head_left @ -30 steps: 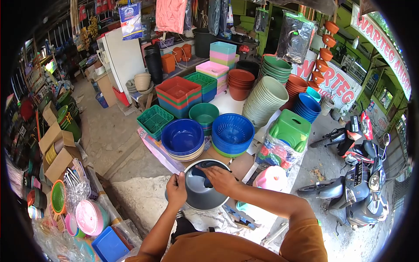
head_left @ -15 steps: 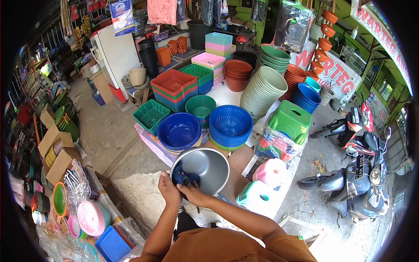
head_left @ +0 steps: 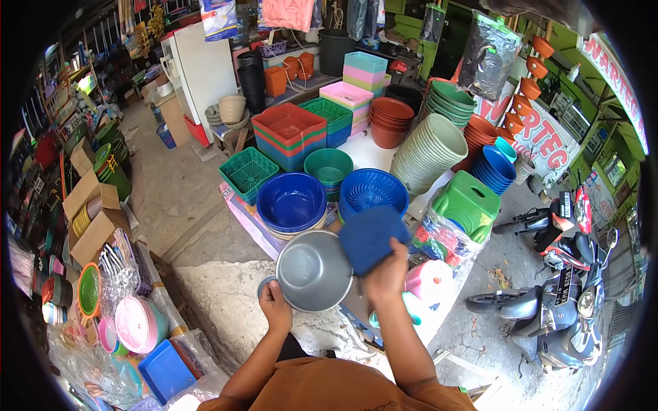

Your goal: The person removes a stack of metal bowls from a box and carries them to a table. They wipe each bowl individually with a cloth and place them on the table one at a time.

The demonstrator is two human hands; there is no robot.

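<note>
The left hand (head_left: 275,307) grips the near rim of a grey basin (head_left: 314,270), fingers clenched on its edge, holding it tilted with the hollow facing up toward the camera. The right hand (head_left: 388,274) is raised just beside the basin's right rim, fingers closed on a blue cloth (head_left: 371,238) — the cloth stands above the hand and sits clear of the basin's inside, overlapping only its upper right edge in this view.

Just beyond the basin lies a stack of blue bowls (head_left: 291,201), and to its right a stack of blue baskets (head_left: 373,192). A green stool (head_left: 470,201) stands further right, above a bag of coloured goods (head_left: 440,239). A pink stool (head_left: 430,281) sits right of the raised hand. At far right, 2 motorbikes (head_left: 563,301) are parked on the ground.
</note>
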